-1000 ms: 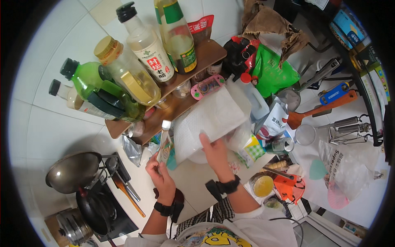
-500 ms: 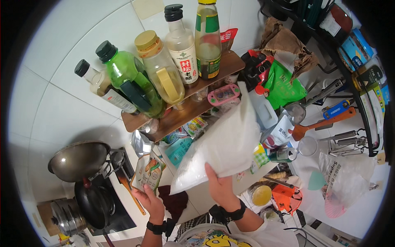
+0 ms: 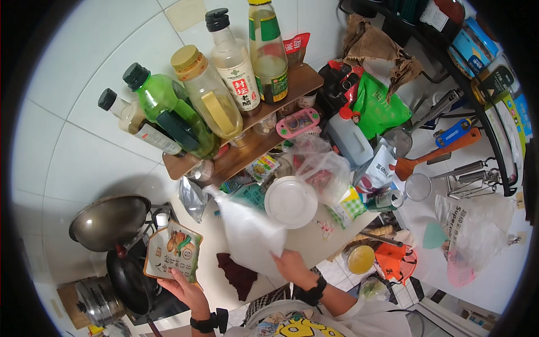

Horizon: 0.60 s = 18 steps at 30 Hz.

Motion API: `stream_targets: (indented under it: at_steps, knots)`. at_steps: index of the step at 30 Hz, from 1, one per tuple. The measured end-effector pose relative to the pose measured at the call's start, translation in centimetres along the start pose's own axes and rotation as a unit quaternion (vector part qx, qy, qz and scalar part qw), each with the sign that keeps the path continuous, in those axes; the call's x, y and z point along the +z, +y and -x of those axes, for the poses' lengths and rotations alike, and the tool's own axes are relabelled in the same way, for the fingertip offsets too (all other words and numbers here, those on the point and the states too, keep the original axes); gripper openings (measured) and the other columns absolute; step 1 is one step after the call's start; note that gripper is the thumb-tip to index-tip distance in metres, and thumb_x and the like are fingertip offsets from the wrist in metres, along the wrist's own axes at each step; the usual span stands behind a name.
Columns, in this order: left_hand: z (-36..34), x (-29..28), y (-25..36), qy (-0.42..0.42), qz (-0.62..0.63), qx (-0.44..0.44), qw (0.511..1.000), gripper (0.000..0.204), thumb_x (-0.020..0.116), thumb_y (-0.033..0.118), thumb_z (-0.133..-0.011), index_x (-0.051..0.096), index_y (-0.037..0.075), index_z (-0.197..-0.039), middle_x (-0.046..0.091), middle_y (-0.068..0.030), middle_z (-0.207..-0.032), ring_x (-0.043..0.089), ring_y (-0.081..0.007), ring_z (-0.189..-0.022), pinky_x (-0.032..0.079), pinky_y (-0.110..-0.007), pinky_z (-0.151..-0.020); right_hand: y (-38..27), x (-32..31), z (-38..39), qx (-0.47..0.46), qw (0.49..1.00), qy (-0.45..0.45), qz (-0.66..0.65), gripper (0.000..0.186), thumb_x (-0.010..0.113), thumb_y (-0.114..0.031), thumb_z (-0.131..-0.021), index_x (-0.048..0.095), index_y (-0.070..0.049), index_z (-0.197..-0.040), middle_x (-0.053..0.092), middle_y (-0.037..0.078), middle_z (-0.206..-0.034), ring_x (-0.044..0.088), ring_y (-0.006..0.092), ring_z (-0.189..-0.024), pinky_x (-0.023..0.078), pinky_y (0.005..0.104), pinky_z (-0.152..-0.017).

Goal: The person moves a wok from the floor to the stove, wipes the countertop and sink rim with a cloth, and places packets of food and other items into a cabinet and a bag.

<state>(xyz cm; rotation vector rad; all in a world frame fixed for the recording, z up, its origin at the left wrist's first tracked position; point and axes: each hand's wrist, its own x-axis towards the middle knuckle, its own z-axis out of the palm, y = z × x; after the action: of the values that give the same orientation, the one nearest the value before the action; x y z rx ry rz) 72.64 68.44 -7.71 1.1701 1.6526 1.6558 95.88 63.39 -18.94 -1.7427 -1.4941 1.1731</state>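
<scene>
My left hand (image 3: 187,295) is closed on the lower edge of a printed seasoning packet (image 3: 175,254), tan with a picture of vegetables, tilted beside the stove. My right hand (image 3: 296,271) pinches one end of a white plastic bag (image 3: 247,227), which hangs smeared by motion over the counter; whether anything is in it I cannot tell. Just right of the bag a round white dish (image 3: 291,202) lies on the counter. Behind the dish sits a clear plastic bag (image 3: 321,171) with something reddish inside. A dark red cloth (image 3: 236,276) lies below the white bag.
On the left stove stand a wok (image 3: 109,222), a black frying pan (image 3: 126,281) and a steel pot (image 3: 100,303). A wooden shelf (image 3: 247,149) at the back carries several bottles. To the right are a grey-white jug (image 3: 349,137), a can (image 3: 384,201) and hanging utensils.
The white bag has swung left and down with my right hand, uncovering the white dish and the clear bag. My left hand has moved left and lower with the packet, now turned front-on.
</scene>
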Motion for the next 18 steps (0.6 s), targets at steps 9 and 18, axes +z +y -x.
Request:
stream_targets:
  at_steps: [9,18]
  knots:
    - [0.7,0.1,0.2,-0.194,0.06,-0.083,0.976,0.049,0.048,0.01,-0.098,0.026,0.002,-0.141,0.047,-0.0115,-0.131,0.049,-0.0168,-0.117,0.038,-0.031,-0.1,-2.2,-7.0,0.6,0.004,0.983,0.18,0.034,0.047,0.073,-0.028,-0.08,0.055,-0.001,-0.114,0.062,0.014,-0.09,0.062,0.0273,-0.077,0.049,0.0366,-0.065]
    - [1.8,5.0,2.5,-0.38,0.123,-0.183,0.898,0.035,0.051,0.005,-0.094,0.035,0.001,-0.125,0.052,-0.0133,-0.122,0.051,-0.0174,-0.113,0.039,-0.032,-0.099,-8.0,-11.0,0.1,-0.084,0.975,-0.051,-0.199,0.018,0.064,-0.022,-0.09,0.069,-0.006,-0.095,0.062,0.007,-0.074,0.057,0.0125,-0.064,0.044,0.0278,-0.057]
